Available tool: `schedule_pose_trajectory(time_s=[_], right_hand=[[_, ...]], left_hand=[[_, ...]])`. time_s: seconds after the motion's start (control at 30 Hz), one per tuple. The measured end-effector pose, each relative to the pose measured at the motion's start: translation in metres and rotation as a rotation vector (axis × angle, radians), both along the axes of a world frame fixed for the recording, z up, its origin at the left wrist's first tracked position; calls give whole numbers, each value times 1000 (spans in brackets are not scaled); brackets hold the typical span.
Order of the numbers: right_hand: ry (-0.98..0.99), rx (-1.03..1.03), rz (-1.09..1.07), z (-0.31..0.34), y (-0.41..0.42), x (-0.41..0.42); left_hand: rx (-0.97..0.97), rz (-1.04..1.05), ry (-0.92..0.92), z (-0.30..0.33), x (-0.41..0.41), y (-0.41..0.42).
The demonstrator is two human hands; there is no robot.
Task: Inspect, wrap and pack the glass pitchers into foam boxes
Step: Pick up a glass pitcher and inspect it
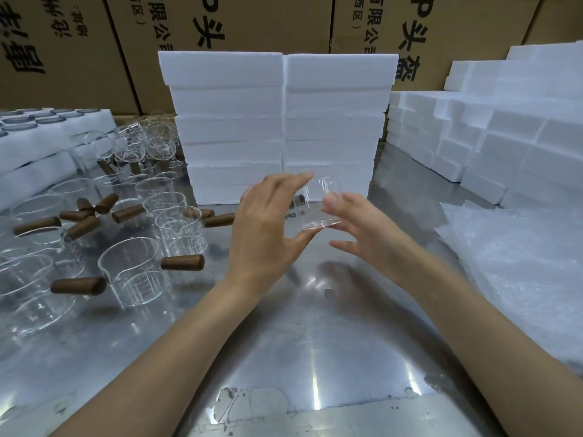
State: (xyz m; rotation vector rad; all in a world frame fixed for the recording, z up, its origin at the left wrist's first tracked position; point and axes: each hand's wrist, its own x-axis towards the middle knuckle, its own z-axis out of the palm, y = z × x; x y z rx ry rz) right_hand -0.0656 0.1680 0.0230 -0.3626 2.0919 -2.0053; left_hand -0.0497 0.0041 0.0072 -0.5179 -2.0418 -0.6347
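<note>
A clear glass pitcher [318, 205] is held up above the metal table [309, 357] in front of me. My left hand [268, 228] grips it between thumb below and fingers on top. My right hand [362, 228] touches its right side with loosely spread fingers. The pitcher's handle is hidden behind my left hand. Several more glass pitchers [135, 272] with brown wooden handles stand on the table at the left. Two stacks of white foam boxes [280, 127] rise directly behind the held pitcher.
Sheets of bubble wrap [517, 272] lie on the table at the right. More foam boxes [492, 143] are piled at the back right. Foam trays [41, 143] sit at the back left. Cardboard cartons [220, 23] form the wall behind.
</note>
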Motion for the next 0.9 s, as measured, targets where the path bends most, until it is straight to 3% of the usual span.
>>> schedule_pose_trajectory(time_s=[0.17, 0.33, 0.47, 0.73, 0.9], right_hand=[[118, 93, -109, -9, -7, 1], [28, -99, -93, -6, -3, -4], [-8, -164, -62, -4, 0, -4], [-67, -92, 28, -2, 0, -2], [108, 49, -122, -7, -7, 0]], left_hand=[[-100, 41, 49, -1, -1, 2], [-12, -8, -73, 2, 0, -1], [1, 5, -68, 2, -1, -4], [-48, 43, -23, 1, -3, -6], [-77, 120, 12, 3, -2, -6]])
